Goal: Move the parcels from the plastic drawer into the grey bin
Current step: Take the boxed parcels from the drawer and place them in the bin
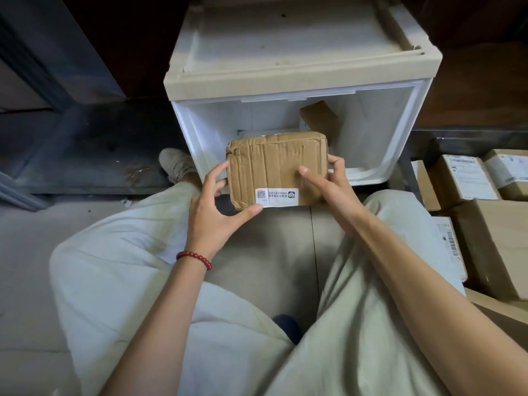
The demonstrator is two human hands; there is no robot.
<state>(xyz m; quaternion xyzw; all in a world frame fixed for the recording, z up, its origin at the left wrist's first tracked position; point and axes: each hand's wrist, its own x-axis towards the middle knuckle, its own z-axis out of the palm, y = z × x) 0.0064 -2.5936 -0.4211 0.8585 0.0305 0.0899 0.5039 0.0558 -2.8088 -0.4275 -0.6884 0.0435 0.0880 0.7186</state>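
Two hands hold one brown parcel (274, 167) between them: your left hand (220, 204) pinches its near-left corner, thumb at the edge by the white label (276, 196), and your right hand (328, 187) curls round its right side. The parcel hangs just above the front lip of the plastic drawer (400, 170). Wrinkled tape over cardboard suggests a light, fairly stiff box with a slick skin, so grip edges and corners. A second parcel (318, 118) leans deeper inside, beyond your right hand.

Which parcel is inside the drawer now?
The small brown parcel tilted at the plastic drawer's back; the taped parcel is held by left hand and right hand.
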